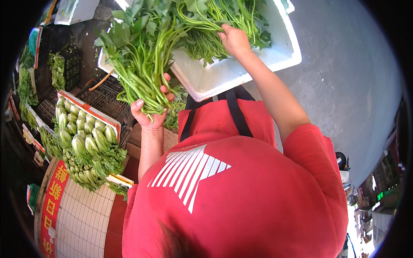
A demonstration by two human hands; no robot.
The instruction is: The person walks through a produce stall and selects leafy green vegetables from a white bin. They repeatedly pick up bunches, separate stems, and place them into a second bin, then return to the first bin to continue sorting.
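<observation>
My left hand (pixel 153 113) is closed around the lower stems of a thick bunch of leafy greens (pixel 142 67), whose broad leaves point towards the top of the view. Over a white foam box (pixel 277 54), my right hand (pixel 235 38) grips several long green stems (pixel 200 19) between thumb and fingers; their leafy ends lie near the top of the bunch. More stemmed greens (pixel 206 45) fill the far part of the box. The near part shows its bare white bottom.
Heads of lettuce-like greens (pixel 85 138) stand in a foam box at the left, beside dark plastic crates (pixel 106 93). Loose leaves (pixel 176 113) lie below the held bunch. A tiled counter (pixel 84 213) with a red lettered strip is at lower left. Grey floor (pixel 338 80) spans the right.
</observation>
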